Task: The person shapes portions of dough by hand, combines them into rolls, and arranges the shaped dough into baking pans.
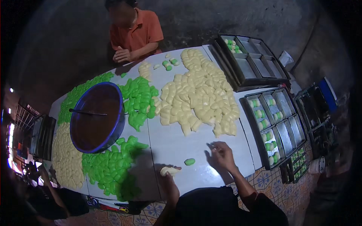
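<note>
My left hand [170, 185], at the table's near edge, holds a flattened cream dough piece [169, 170] on its fingers. Just right of it a small green dough ball [189, 161] lies on the white table [177, 145]. Over the tabletop to the right is my right hand [224, 155], fingers loosely bent and apart, with no piece visible in it. Beyond both hands spreads a large bed of cream dough pieces [200, 94]. Green dough pieces [113, 165] lie in a heap to the left of my left hand.
A blue basin [121, 124] of brown filling with a stick-like utensil [88, 112] stands at left. Divided metal trays [277, 126], some holding green-and-cream dough pieces, line the right side, with stacked trays [245, 81] farther back. Across the table sits a person in orange [145, 32]; another person [49, 192] is at lower left.
</note>
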Action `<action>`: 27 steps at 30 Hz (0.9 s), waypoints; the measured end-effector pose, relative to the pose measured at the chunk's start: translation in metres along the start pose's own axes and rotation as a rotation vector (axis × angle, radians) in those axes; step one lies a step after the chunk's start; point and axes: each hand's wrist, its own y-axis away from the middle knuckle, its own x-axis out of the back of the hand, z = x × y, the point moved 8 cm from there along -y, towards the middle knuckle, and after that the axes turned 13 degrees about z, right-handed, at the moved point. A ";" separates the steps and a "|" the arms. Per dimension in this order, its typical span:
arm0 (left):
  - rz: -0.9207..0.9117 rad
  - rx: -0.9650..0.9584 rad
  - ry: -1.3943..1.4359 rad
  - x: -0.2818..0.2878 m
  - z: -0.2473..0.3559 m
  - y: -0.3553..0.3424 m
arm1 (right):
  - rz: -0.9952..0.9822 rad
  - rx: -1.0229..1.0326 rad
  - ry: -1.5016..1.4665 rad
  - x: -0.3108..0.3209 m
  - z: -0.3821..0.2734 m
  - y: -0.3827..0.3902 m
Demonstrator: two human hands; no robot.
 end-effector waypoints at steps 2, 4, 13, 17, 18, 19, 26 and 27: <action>0.101 0.138 0.011 0.016 -0.004 0.002 | 0.043 0.185 0.051 -0.039 -0.005 -0.030; 0.015 0.318 0.368 0.013 -0.009 -0.004 | 0.189 0.179 0.298 -0.066 -0.013 -0.067; 0.030 0.313 0.349 0.068 -0.047 -0.020 | -0.417 -0.152 -0.376 -0.055 -0.040 0.031; -0.123 0.477 0.505 0.013 -0.032 -0.015 | -0.520 -0.302 -0.194 0.001 0.005 0.055; -0.120 0.478 0.493 0.001 -0.023 -0.015 | -0.340 -0.086 0.298 0.015 0.012 0.049; -0.183 0.471 0.525 -0.017 -0.012 -0.014 | -0.196 -0.042 0.330 0.020 -0.004 0.052; -0.107 0.560 0.462 -0.060 -0.017 0.008 | -0.192 0.160 -0.374 -0.061 -0.104 0.038; -0.205 0.434 0.338 -0.057 -0.017 0.008 | -0.188 0.231 -0.354 -0.075 -0.115 0.038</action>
